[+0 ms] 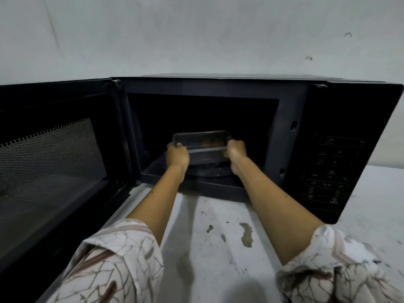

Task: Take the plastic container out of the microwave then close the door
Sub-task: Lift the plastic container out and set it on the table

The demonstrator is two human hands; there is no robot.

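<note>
Two hands reach deep into the microwave (290, 132), and both are on the box (200, 142).

Far to the left, the door (54, 162) hangs wide open. It swings out on the left side, so the way out is free. It is nearer the left arm.

Next comes the left hand (176, 155). Its grip is closed on the left end of the box. The thumb lies on top of the rim and the fingers go under, where I cannot see them.

In the middle is the box itself. It is clear plastic with a lid on. Its long side runs left to right, across the mouth of the microwave. It is above the glass plate (207, 171), toward the front. I think it may be lifted a little, but it is too dark to tell if it touches the plate. Something dark is inside it, and I cannot tell what.

Then comes the right hand (235, 152). Its grip is closed on the right end of the box. The fingers wrap around that end.

So each hand has one short end, and the box lies level between them. Both hands are just as near. The box has to come straight back toward the person, out over the white counter (218, 237). The counter in front has some dark stains but has room.

The box is not out yet, and the door is not shut yet.
</note>
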